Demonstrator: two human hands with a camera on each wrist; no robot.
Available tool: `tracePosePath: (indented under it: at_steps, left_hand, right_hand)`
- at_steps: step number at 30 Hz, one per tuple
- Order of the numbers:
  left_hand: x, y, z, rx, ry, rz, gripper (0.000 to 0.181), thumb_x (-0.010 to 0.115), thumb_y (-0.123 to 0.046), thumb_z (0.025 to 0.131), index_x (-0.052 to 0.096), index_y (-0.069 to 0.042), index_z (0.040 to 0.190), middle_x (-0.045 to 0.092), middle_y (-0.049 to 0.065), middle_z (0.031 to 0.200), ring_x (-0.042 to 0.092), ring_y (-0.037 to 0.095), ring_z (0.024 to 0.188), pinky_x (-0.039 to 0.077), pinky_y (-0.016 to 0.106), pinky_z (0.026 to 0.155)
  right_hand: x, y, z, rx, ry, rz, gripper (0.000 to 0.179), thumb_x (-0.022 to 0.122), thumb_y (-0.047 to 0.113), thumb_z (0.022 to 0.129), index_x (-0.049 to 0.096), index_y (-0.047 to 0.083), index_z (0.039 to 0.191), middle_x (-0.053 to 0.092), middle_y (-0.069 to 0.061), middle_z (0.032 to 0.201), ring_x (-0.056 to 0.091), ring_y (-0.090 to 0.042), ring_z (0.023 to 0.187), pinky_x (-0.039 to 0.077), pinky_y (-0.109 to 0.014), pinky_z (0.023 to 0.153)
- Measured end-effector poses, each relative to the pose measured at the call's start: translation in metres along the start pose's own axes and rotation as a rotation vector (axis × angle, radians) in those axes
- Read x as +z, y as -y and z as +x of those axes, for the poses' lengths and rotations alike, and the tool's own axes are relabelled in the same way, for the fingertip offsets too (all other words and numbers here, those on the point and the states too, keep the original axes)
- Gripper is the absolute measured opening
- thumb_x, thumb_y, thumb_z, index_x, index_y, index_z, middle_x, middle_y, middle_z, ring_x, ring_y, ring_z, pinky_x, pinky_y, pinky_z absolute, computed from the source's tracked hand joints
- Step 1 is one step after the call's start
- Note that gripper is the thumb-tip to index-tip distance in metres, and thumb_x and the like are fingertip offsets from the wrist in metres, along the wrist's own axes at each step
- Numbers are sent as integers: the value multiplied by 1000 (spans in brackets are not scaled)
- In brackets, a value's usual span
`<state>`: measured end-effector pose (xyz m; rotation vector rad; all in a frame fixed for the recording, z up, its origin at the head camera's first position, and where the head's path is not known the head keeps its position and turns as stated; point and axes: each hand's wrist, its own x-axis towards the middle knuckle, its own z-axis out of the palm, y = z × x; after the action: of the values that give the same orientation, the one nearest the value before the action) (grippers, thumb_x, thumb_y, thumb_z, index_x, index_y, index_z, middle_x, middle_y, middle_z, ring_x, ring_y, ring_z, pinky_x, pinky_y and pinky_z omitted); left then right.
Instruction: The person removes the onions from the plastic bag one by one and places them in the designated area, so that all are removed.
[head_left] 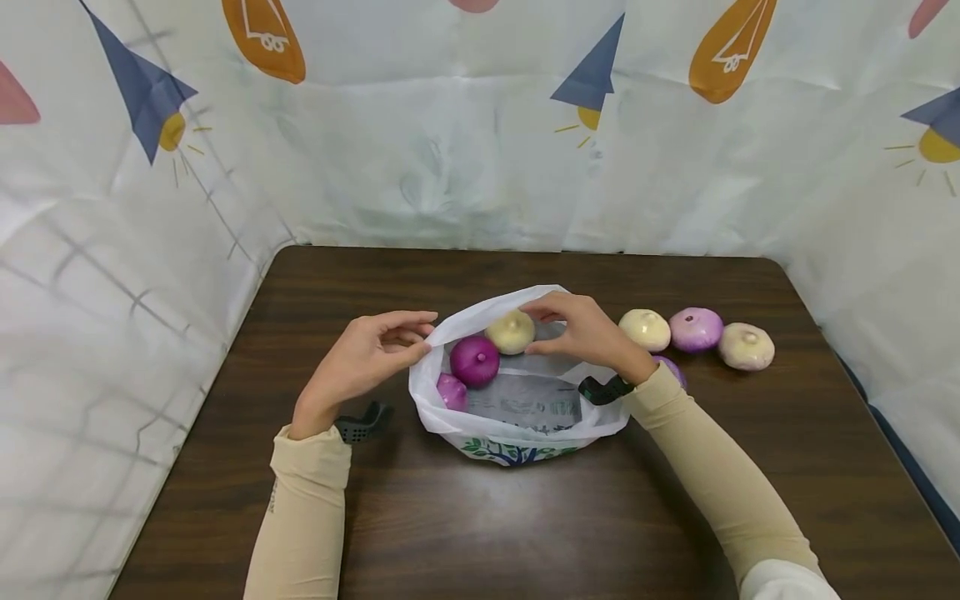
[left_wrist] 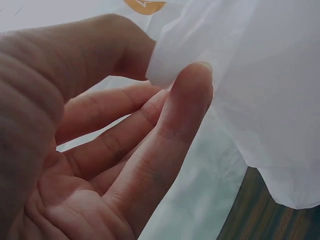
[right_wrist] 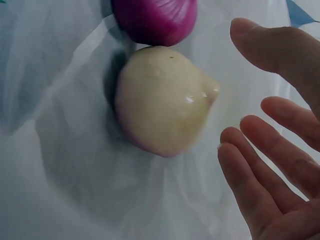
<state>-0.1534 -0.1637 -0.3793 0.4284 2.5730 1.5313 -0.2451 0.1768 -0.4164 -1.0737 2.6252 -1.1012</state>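
Observation:
A white plastic bag (head_left: 517, 429) with a printed tree on its front stands on the table, its mouth spread wide. My left hand (head_left: 367, 358) pinches the bag's left rim between thumb and fingers; the left wrist view shows the white film (left_wrist: 170, 55) between them. Inside the bag lie a pale onion (head_left: 510, 332), a dark purple onion (head_left: 475, 362) and a lighter purple onion (head_left: 452, 391). Over the bag's right side my right hand (head_left: 573, 329) has its fingers apart, holding nothing. In the right wrist view it is close to the pale onion (right_wrist: 162, 102) but not touching it.
To the right of the bag sit a pale onion (head_left: 645, 330), a purple-and-white onion (head_left: 697, 329) and another pale onion (head_left: 746, 347). A purple onion (head_left: 672, 372) is partly hidden behind my right forearm. Patterned cloth (head_left: 450, 167) hangs behind the brown table (head_left: 420, 533).

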Motion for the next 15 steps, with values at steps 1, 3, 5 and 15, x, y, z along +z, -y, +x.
tracePosePath:
  at_steps: [1, 3, 5, 15]
  left_hand:
    - [0, 0, 0, 0, 3, -1, 45, 77, -13, 94, 66, -5, 137, 75, 11, 124, 74, 12, 99, 59, 15, 86]
    - [0, 0, 1, -4, 8, -6, 44, 76, -12, 94, 66, -5, 136, 75, 12, 122, 74, 13, 99, 59, 16, 86]
    - [1, 0, 2, -10, 9, -11, 44, 75, -10, 93, 66, -6, 136, 76, 12, 121, 74, 14, 98, 59, 16, 85]
    - [2, 2, 3, -25, 4, -14, 43, 75, -9, 93, 67, -4, 136, 76, 12, 122, 73, 12, 98, 59, 15, 84]
  right_hand:
    - [1, 0, 2, 2, 4, -6, 62, 93, 27, 77, 69, 12, 133, 73, -7, 127, 72, -33, 113, 59, -47, 101]
    - [3, -1, 5, 8, 11, -12, 62, 93, 27, 78, 69, 12, 133, 72, -7, 128, 72, -32, 113, 59, -47, 101]
    - [7, -3, 7, 11, 14, -18, 62, 92, 27, 78, 69, 13, 133, 72, -7, 128, 72, -30, 114, 59, -46, 101]
    - [25, -10, 20, 10, -20, -97, 52, 92, 25, 79, 73, 11, 125, 74, -5, 123, 68, -22, 110, 60, -39, 95]
